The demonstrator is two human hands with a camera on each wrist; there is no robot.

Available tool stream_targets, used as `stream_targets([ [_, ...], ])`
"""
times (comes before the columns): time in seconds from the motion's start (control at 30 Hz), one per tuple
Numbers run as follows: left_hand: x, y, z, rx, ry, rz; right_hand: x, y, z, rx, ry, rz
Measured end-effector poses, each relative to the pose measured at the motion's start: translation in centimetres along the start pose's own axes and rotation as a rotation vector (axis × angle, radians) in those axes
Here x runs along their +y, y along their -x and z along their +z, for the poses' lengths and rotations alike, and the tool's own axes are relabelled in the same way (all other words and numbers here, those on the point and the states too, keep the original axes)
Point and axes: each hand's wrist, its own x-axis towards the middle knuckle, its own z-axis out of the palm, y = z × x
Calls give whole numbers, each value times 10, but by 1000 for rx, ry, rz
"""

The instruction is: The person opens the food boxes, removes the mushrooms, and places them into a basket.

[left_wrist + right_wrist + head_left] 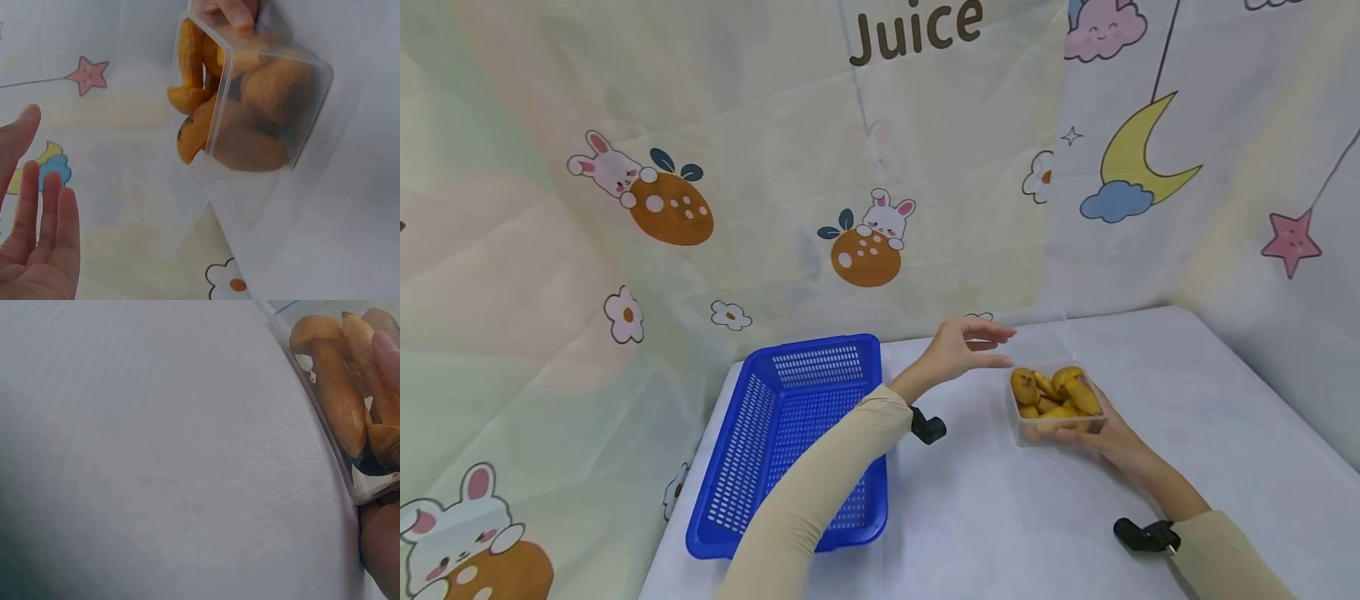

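Observation:
A clear plastic box [1052,431] filled with several yellow-brown mushrooms [1047,387] is at the right of the table. My right hand [1108,433] holds this box around its near right side, its thumb along the front wall. In the right wrist view a mushroom [331,387] with a rounded cap and thick stem shows through the wall. My left hand [958,350] hovers just left of the box, fingers extended and apart from the thumb. Nothing lies between them, as the left wrist view of the left hand [40,237] also shows.
On the left of the white-covered table [970,508] stands a blue plastic basket [880,500] with perforated walls; my left forearm reaches across it. A printed cloth [760,167] hangs behind and around the table.

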Motion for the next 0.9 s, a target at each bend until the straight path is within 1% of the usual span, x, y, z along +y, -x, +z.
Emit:
stream_targets([
  [0.13,-8,-9,21,-30,44,9,1,0,0,3,5,-29],
  [0.23,-14,-14,36,-45,49,4,1,0,0,1,3,-43],
  [0.33,-20,-19,49,-55,55,-2,0,1,0,2,6,-35],
  [0.47,-25,-24,65,-54,59,-26,-1,2,-1,6,17,-22],
  [0.63,-34,-28,79,-63,76,-56,1,0,-1,-5,6,-37],
  [0.7,-37,-29,83,-75,83,-56,2,0,0,-9,4,-43],
  [0.8,-40,-31,88,-99,72,-48,2,-1,0,-13,3,-46],
  [0.9,-41,-33,91,-117,35,-43,2,-1,-1,-12,5,-56],
])
